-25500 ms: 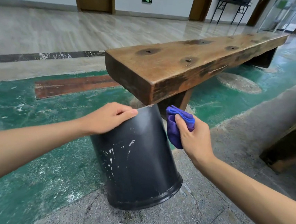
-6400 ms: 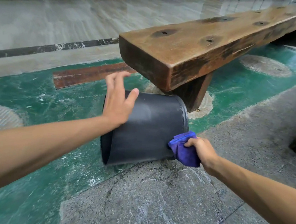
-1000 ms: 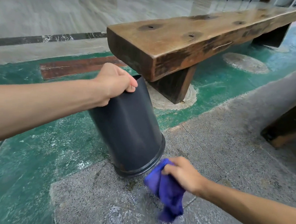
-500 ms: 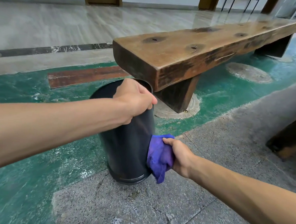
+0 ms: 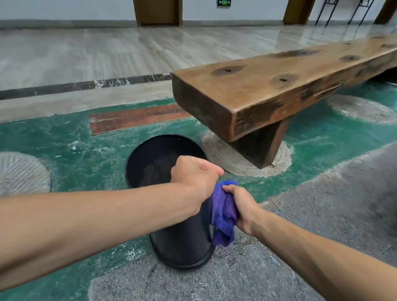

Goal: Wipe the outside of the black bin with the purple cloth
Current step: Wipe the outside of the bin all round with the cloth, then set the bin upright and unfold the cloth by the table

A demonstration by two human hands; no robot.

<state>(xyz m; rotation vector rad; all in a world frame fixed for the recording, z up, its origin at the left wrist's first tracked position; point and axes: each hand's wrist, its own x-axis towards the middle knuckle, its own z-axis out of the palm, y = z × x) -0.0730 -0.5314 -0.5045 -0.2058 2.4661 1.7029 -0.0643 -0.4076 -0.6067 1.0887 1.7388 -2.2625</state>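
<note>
One black bin [image 5: 179, 240] upright, open-topped, purple cloth [image 5: 223, 213] against side

The black bin [image 5: 179, 240] I grip with my left hand [image 5: 193, 176] is plain black, inside and out. The cloth [image 5: 224, 213] in my right hand [image 5: 241, 206] is purple, shading bluer at its edges. The bench [image 5: 271, 91] is brown wood with dark round knots. The floor [image 5: 72, 145] is mottled green, speckled grey nearer me.
</note>
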